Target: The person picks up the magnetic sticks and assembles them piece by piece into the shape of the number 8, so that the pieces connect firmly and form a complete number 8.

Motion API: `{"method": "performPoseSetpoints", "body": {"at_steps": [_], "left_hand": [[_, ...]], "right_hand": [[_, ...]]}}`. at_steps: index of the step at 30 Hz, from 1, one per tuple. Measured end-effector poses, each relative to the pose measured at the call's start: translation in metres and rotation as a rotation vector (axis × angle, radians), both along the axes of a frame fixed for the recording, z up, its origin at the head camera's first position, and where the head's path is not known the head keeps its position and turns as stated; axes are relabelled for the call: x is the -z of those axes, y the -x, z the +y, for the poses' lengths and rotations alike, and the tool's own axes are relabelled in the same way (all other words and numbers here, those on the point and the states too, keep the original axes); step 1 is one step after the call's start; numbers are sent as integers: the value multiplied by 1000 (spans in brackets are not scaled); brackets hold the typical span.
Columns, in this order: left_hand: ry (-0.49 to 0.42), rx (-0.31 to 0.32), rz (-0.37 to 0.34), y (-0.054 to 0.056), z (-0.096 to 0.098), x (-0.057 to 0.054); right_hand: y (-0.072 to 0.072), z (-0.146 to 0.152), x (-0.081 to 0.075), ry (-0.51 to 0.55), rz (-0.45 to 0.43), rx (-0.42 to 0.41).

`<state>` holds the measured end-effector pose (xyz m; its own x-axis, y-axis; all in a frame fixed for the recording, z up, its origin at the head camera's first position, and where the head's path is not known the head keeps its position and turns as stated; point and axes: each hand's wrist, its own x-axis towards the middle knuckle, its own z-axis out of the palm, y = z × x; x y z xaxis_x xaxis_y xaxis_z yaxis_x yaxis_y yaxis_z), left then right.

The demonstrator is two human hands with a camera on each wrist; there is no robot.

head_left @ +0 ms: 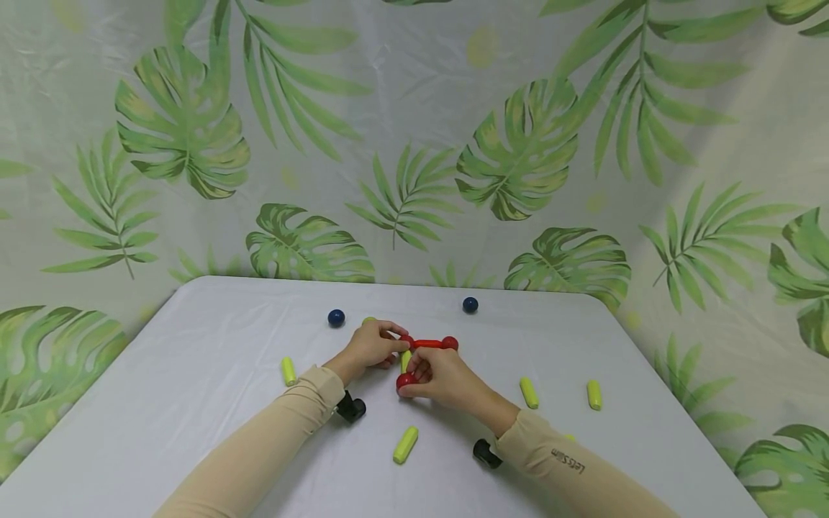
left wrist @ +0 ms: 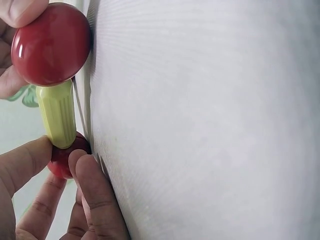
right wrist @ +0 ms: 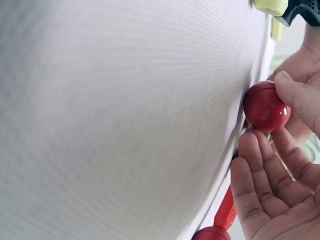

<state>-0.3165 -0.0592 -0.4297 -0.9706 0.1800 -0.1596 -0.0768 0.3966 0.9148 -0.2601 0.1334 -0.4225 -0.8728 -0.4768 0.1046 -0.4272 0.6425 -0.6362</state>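
A yellow-green ribbed rod (left wrist: 57, 115) runs between two red balls on the white table. My right hand (head_left: 447, 378) holds the near red ball (left wrist: 52, 45) between thumb and fingers. At the rod's other end, my left hand (head_left: 372, 347) pinches the far red ball (left wrist: 64, 162), partly hidden by its fingertips in the left wrist view. From that far ball a red rod (head_left: 427, 344) extends right to a third red ball (head_left: 450, 343), which neither hand holds. In the right wrist view the near ball hides most of the yellow-green rod.
Two dark blue balls (head_left: 336, 318) (head_left: 470, 305) lie toward the back of the table (head_left: 194, 345). Loose yellow-green rods lie left (head_left: 288, 371), in front (head_left: 405, 444) and right (head_left: 529, 393) (head_left: 594, 395). Black wrist-worn devices (head_left: 351, 408) (head_left: 487, 454) sit under both sleeves. A leaf-patterned curtain (head_left: 414, 144) hangs behind.
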Motion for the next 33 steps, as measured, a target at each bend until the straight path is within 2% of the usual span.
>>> {"method": "performPoseSetpoints", "body": {"at_steps": [10, 17, 22, 26, 30, 33], "left_hand": [[20, -1, 4, -2, 0, -3], [32, 14, 16, -3, 1, -4], [77, 46, 48, -5, 0, -6], [146, 92, 103, -13, -3, -10], [223, 132, 169, -25, -8, -11], [259, 158, 186, -35, -12, -11]], "right_hand": [[1, -2, 0, -20, 10, -6], [-1, 2, -3, -18, -20, -32], [-3, 8, -8, -19, -70, -37], [-6, 13, -15, -53, -91, -75], [-12, 18, -19, -103, -101, -163], [-17, 21, -21, -131, -117, -235]]}}
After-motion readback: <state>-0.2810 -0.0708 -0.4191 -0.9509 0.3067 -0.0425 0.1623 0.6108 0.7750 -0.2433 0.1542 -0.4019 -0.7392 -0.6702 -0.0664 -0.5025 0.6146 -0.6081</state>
